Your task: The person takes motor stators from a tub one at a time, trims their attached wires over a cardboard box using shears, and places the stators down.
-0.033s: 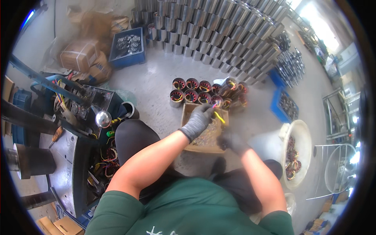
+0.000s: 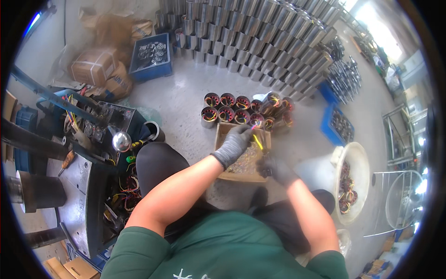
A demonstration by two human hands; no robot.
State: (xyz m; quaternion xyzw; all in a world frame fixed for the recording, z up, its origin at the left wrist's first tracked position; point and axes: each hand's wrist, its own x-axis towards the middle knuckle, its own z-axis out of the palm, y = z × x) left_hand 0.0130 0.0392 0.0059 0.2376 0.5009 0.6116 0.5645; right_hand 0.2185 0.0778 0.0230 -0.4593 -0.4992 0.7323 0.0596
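Over a cardboard box (image 2: pixel 241 176) between my knees, my left hand (image 2: pixel 236 143), in a grey glove, is closed on colored wires (image 2: pixel 254 126). A yellow strand (image 2: pixel 258 142) hangs down from its fingertips toward the right hand. My right hand (image 2: pixel 278 170), in a dark glove and somewhat blurred, is curled at the box's right side. Whatever sits in its fingers is dark and cannot be made out. Small yellowish scraps (image 2: pixel 244 162) cover the box's bottom. Just beyond the box stand several metal cylinders with red windings and wires (image 2: pixel 226 114), grouped in rows.
Bare metal cylinders (image 2: pixel 251 39) are stacked high at the back. A white tub (image 2: pixel 367 162) with wound parts stands to the right, blue crates (image 2: pixel 335 125) behind it. On my left is a machine with a metal plate (image 2: pixel 76 200) and a ball-ended lever (image 2: pixel 121 142).
The yellow strand has swung slightly left and hangs steeper. My right hand has shifted only a little, and my left hand stays almost in place.
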